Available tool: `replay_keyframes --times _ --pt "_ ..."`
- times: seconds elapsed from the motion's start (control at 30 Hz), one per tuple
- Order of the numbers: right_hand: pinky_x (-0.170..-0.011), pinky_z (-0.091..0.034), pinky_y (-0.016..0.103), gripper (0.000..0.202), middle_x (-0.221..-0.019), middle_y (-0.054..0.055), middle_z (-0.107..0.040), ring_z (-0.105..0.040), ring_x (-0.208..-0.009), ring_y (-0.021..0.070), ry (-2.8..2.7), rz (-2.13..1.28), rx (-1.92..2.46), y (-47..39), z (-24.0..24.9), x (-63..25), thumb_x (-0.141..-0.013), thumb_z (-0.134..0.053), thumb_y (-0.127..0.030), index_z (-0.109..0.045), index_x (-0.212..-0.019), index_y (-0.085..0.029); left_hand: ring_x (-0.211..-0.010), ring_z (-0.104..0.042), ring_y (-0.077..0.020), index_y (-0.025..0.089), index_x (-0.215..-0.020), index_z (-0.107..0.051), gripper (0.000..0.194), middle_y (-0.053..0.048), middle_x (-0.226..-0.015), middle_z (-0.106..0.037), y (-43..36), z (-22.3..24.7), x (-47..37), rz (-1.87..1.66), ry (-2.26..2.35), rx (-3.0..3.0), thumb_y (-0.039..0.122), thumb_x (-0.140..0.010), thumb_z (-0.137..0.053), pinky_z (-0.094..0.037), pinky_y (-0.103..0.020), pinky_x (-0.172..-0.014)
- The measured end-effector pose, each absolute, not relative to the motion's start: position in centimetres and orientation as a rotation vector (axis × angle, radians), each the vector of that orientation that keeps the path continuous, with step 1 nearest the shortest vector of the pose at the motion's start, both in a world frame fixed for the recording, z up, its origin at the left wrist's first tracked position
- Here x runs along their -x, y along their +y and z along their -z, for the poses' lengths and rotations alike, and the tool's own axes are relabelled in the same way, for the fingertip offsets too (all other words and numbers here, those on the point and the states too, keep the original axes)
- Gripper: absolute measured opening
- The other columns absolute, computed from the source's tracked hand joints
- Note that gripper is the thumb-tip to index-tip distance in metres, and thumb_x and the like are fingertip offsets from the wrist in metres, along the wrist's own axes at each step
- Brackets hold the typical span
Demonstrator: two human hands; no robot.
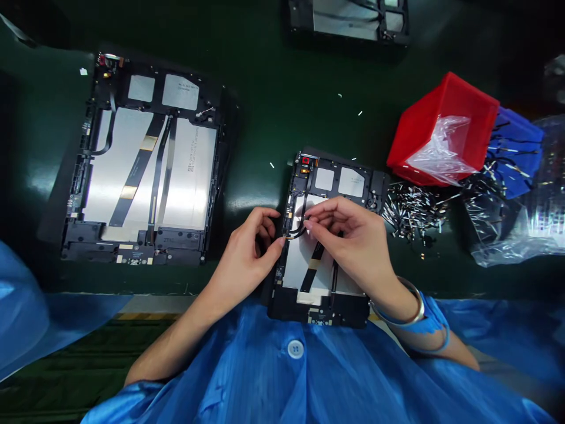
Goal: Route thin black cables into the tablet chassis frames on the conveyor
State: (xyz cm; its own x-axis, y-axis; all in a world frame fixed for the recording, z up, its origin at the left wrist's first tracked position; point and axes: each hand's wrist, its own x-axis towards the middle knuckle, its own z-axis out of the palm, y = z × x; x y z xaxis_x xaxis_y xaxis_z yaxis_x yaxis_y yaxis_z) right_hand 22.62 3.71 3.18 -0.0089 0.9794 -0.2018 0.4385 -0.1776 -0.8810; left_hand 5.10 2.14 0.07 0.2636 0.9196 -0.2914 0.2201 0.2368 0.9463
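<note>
An opened tablet point(291, 277) lies in front of me at the table's edge, its silver battery and black flat cables exposed. Along its left side a thin black cable point(304, 206) curves down toward a small connector. My right hand point(353, 241) pinches this cable between thumb and index finger over the battery; its other fingers are curled. At the tablet's left edge, my left hand point(251, 250) touches the cable's connector end with the thumb. The left fingers are loosely bent and apart from the thumb, beside the tablet. Both palms are hidden.
A larger-looking opened tablet point(200, 171) lies to the left, another point(348, 29) at the back. On the right are a red bin point(415, 129) holding clear plastic, a blue bin point(525, 153), a pile of small cables point(412, 212) and plastic bags point(512, 229). White scraps dot the green table point(260, 106).
</note>
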Motion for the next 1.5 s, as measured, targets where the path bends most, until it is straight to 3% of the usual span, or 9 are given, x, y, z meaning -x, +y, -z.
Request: replay_keyframes --times 0.5,0.6,0.67,0.73,0.9,1.1,1.23,1.37,1.5 --pt "-0.052 -0.042 0.023 0.004 -0.068 0.000 -0.066 -0.056 -0.058 0.0100 -1.655 -1.147 1.713 5.4 -3.4 -23.6 -0.077 -0.068 -0.021 -0.067 -0.075 -0.018 -0.067 -0.053 -0.0115 0.018 -0.112 -0.047 0.026 0.001 -0.082 -0.054 1.9 -0.5 -5.6 -0.657 1.345 -1.521 0.018 -0.086 -0.051 -0.044 -0.025 -0.061" --pt "-0.052 -0.042 0.023 0.005 -0.068 0.000 -0.066 -0.057 -0.058 0.0101 -1.699 -1.163 1.748 5.7 -3.6 -23.5 -0.078 -0.066 -0.022 -0.067 -0.077 -0.017 -0.092 -0.060 -0.0195 0.017 -0.123 -0.048 0.035 -0.010 -0.108 -0.059 1.1 -0.1 -5.5 -0.786 1.385 -1.819 0.023 -0.089 -0.052 -0.050 -0.032 -0.075" --pt "-0.052 -0.040 0.024 0.006 -0.067 0.000 -0.066 -0.056 -0.057 0.0099 -1.732 -1.146 1.774 5.8 -3.7 -23.5 -0.079 -0.065 -0.023 -0.067 -0.077 -0.017 -0.115 -0.053 -0.0282 0.017 -0.127 -0.051 0.039 -0.017 -0.128 -0.052 0.7 0.2 -5.3 -0.873 1.324 -2.083 0.025 -0.089 -0.054 -0.049 -0.040 -0.087" --pt "-0.051 -0.039 0.024 0.006 -0.065 -0.001 -0.064 -0.055 -0.056 0.0095 -1.750 -1.126 1.789 5.7 -3.8 -23.5 -0.079 -0.064 -0.022 -0.067 -0.077 -0.017 -0.125 -0.048 -0.0330 0.018 -0.128 -0.053 0.040 -0.018 -0.139 -0.046 0.5 0.5 -5.2 -0.878 1.235 -2.259 0.026 -0.089 -0.055 -0.046 -0.045 -0.094" --pt "-0.051 -0.037 0.023 0.005 -0.059 -0.004 -0.060 -0.050 -0.051 0.0081 -1.765 -1.098 1.790 5.6 -3.6 -23.4 -0.079 -0.064 -0.022 -0.066 -0.076 -0.018 -0.127 -0.049 -0.0350 0.021 -0.126 -0.059 0.037 -0.017 -0.144 -0.047 0.6 0.8 -4.9 -0.793 1.192 -2.361 0.033 -0.091 -0.054 -0.046 -0.045 -0.092" --pt "-0.051 -0.035 0.024 0.005 -0.057 -0.005 -0.057 -0.048 -0.049 0.0076 -1.790 -1.040 1.799 5.5 -3.3 -23.2 -0.079 -0.063 -0.020 -0.065 -0.077 -0.018 -0.124 -0.052 -0.0339 0.016 -0.123 -0.063 0.037 -0.018 -0.141 -0.052 0.8 0.2 -4.8 -0.695 1.194 -2.472 0.035 -0.093 -0.052 -0.046 -0.040 -0.086" --pt "-0.052 -0.035 0.023 0.005 -0.054 -0.006 -0.053 -0.045 -0.048 0.0070 -1.841 -0.983 1.789 5.4 -3.2 -23.0 -0.080 -0.062 -0.019 -0.065 -0.076 -0.018 -0.129 -0.050 -0.0324 0.017 -0.125 -0.061 0.036 -0.014 -0.140 -0.054 1.0 0.0 -4.7 -0.649 1.153 -2.537 0.033 -0.096 -0.047 -0.044 -0.041 -0.091" --pt "-0.054 -0.035 0.025 0.004 -0.056 -0.005 -0.053 -0.048 -0.052 0.0094 -1.936 -0.704 1.856 4.9 -3.4 -23.2 -0.082 -0.062 -0.021 -0.066 -0.084 -0.021 -0.134 -0.045 -0.0317 0.014 -0.130 -0.055 0.039 -0.012 -0.140 -0.054 1.6 0.1 -4.4 -0.609 0.989 -2.613 0.032 -0.097 -0.043 -0.039 -0.045 -0.101" --pt "-0.059 -0.039 0.028 0.017 -0.065 0.001 -0.060 -0.055 -0.063 0.0143 -2.115 -0.288 1.775 3.6 -3.5 -24.2 -0.091 -0.054 -0.025 -0.069 -0.097 -0.022 -0.137 -0.041 -0.0302 0.019 -0.130 -0.054 0.040 -0.010 -0.144 -0.050 2.1 0.2 -4.2 -0.506 0.916 -2.574 0.036 -0.097 -0.039 -0.037 -0.046 -0.107"
